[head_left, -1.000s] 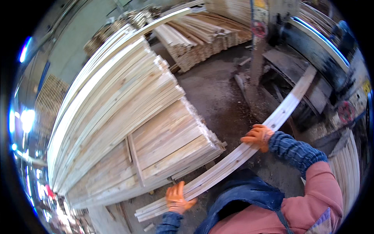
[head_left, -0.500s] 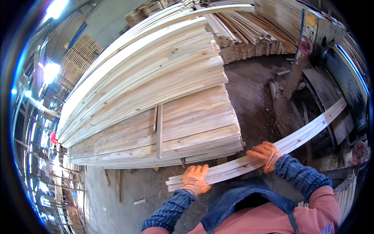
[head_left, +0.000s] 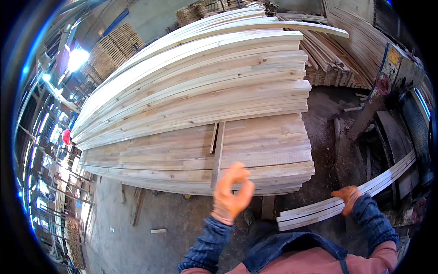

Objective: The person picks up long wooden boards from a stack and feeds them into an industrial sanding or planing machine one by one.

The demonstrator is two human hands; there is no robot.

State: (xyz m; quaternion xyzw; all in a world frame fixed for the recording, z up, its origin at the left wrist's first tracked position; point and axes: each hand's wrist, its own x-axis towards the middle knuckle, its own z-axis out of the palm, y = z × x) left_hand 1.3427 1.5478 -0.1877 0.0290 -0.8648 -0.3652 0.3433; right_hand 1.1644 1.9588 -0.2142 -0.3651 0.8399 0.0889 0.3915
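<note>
Pale wooden strips (head_left: 312,214) held side by side in the right-hand grip (head_left: 348,199).
The strips are gathered into a flat, narrow bundle, three seemingly being shown at the left end, with long seams seen between them on both sides of the grip. Light, cream-to-greyish faces are turned upward. The bundle is crossed by the grip partway along, where its surface is partly covered by the fingers. To the left of the grip, squared ends are exposed, set nearly flush with one another. To the right of the grip, the bundle is extended obliquely forward, away from the body. A curved outline is seen; whether the wood itself is bent cannot be told.
</note>
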